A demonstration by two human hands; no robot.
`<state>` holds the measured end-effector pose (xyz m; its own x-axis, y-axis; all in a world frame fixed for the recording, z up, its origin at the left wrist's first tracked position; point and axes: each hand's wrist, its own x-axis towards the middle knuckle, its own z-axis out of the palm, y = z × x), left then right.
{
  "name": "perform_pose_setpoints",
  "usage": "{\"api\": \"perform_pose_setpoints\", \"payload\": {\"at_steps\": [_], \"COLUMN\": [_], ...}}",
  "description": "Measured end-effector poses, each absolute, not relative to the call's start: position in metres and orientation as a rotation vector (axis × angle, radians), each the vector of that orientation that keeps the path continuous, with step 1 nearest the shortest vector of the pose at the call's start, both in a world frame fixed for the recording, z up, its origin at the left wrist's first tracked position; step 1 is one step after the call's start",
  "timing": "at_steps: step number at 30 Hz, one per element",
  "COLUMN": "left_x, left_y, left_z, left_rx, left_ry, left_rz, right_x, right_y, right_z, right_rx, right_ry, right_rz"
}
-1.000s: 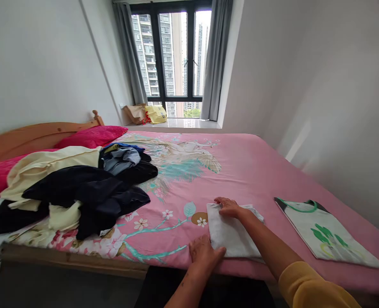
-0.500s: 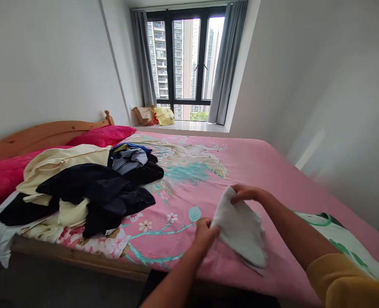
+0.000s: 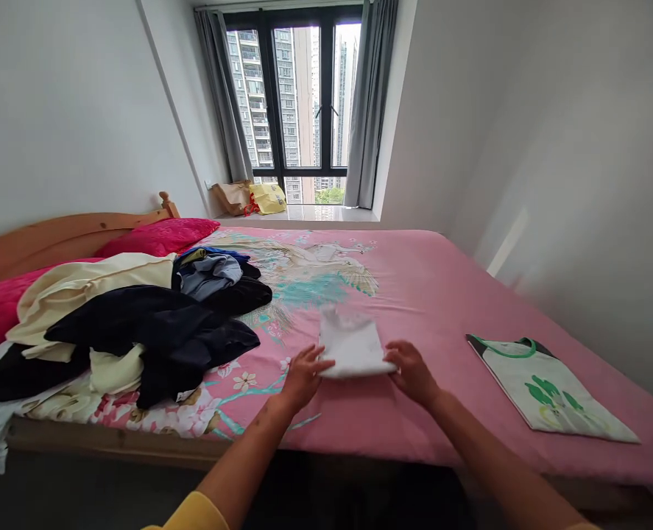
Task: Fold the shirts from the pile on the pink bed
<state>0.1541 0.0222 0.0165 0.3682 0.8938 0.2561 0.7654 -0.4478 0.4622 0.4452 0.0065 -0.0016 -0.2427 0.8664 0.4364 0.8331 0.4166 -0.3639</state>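
A folded white piece of clothing (image 3: 353,346) is held just above the pink bedsheet, its near edge toward me; what kind of garment it is does not show. My left hand (image 3: 304,374) grips its near left corner with thumb and fingers. At the near right corner, my right hand (image 3: 411,370) pinches the cloth the same way. Off to the right lies a folded white T-shirt (image 3: 558,390) with a green collar and a green leaf print, apart from both hands.
A loose heap of dark, cream and blue clothes (image 3: 160,324) covers the left side of the bed (image 3: 414,294). Red pillows (image 3: 160,237) rest against the wooden headboard (image 3: 83,230). Paper bags (image 3: 268,199) stand on the sill below the window.
The white cloth has gone from hanging tilted between my hands to a flatter, more compact fold, farther left. My right hand has moved down to its near right corner. The view has shifted right.
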Motion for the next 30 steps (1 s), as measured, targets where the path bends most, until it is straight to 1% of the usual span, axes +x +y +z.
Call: {"api": "perform_pose_setpoints", "payload": {"at_steps": [2,4,10,14,18,22,26,30], "left_x": [0.147,0.144,0.134,0.12,0.118,0.13,0.144,0.146], "left_y": [0.004,-0.007,-0.04,-0.079,-0.097,-0.078,-0.046,-0.027], "left_z": [-0.022,-0.045,-0.06,-0.07,-0.065,-0.045,-0.029,-0.02], "left_rx": [2.359,2.343,2.409,2.385,2.145,1.808,1.33,1.178], "left_ry": [1.495,1.523,1.442,1.415,1.428,1.441,1.439,1.418], "left_rz": [0.608,0.644,0.776,0.802,0.937,1.063,0.949,0.83], "right_x": [0.438,0.432,0.427,0.421,0.417,0.418,0.42,0.421], "right_y": [-0.019,-0.036,-0.073,-0.111,-0.123,-0.1,-0.07,-0.049], "right_z": [-0.042,-0.063,-0.069,-0.075,-0.068,-0.051,-0.041,-0.039], "right_rx": [-1.464,-1.489,-1.447,-1.46,-1.506,-1.657,-1.753,-1.765], "right_ry": [-2.073,-1.991,-1.923,-1.834,-1.507,-1.27,-1.281,-1.258], "right_rz": [0.064,0.039,0.039,0.206,0.443,0.681,0.851,0.967]}}
